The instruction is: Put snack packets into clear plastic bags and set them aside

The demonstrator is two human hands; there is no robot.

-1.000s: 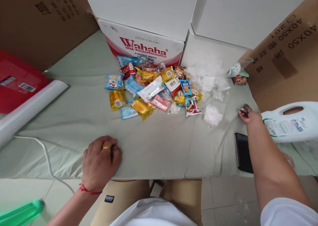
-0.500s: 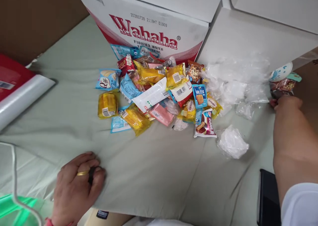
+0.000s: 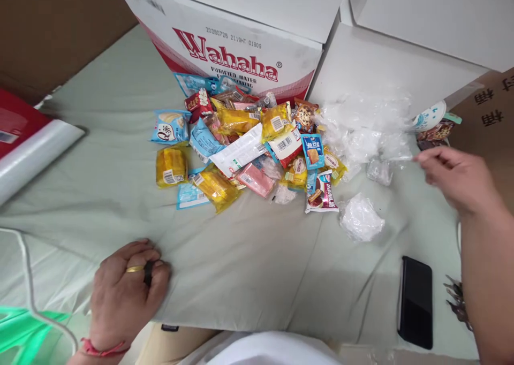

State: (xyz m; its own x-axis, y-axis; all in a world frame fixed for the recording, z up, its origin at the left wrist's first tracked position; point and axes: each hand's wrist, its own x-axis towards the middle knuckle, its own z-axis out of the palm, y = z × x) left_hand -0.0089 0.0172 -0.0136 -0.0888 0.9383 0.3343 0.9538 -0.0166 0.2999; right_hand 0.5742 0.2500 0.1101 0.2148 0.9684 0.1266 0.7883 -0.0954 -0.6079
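Note:
My left hand (image 3: 130,279) rests on the cloth at the front left, fingers curled around a small black thing I cannot make out. It wears a gold ring and a red wrist cord. On the right, my right hand (image 3: 458,180) has its fingers pinched at the edge of the crumpled clear plastic (image 3: 395,145); whether they grip anything is unclear. Just behind it are a brown snack pack (image 3: 436,132) and a white-and-blue paper cup (image 3: 431,116). A pile of wrapped snacks lies mid-table, with yellow packs (image 3: 172,167) and a purple-and-white pack (image 3: 322,192).
A white Wahaha carton (image 3: 241,49) and another white box (image 3: 385,60) stand behind the pile. A balled clear wrapper (image 3: 361,218), a black phone (image 3: 416,302) and keys (image 3: 456,301) lie at right. A red-and-white package (image 3: 36,145) and white cable (image 3: 26,274) are at left.
My right hand has drawn back from the brown snack pack, which lies behind it. The view has shifted right, showing the whole phone and the keys. My left hand stays put.

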